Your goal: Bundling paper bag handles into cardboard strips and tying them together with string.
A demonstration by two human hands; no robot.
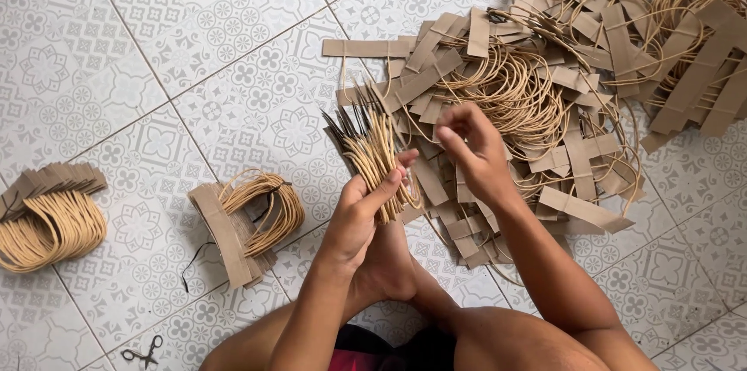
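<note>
**Asker:** Head camera first: what are your fingers doing?

**Me:** My left hand (366, 211) is closed around a bundle of tan twisted-paper cords (377, 157), fingers pressed together over its lower part and thumb across the front. The dark-tipped ends fan out above my grip. My right hand (471, 157) is just beside the bundle, thumb and forefinger pinched together on what looks like one cord; I cannot tell for certain that anything sits between them.

**Asker:** Where is the bundle, then?

**Me:** In the air above my foot (393, 266), at the near edge of the big pile (545, 83) of cords and brown paper strips on the patterned tile floor (156, 52).

**Asker:** How do the cords handle?

**Me:** Light, I'd judge, and springy rather than limp: they hold their loops in the pile. They look dry and not slippery, but a bundle would splay if gripped loosely. The best hold seems to be low down, where they lie parallel, away from the tips.

**Asker:** Counts?

**Me:** One bundle in hand, too many cords in it to count. One loose pile, likewise uncountable. Two finished stacks lie to my left: one looped stack (245, 223) near my left arm, another (50, 219) well apart at the frame's edge. One small pair of scissors (142, 354) lies near my knee.
</note>
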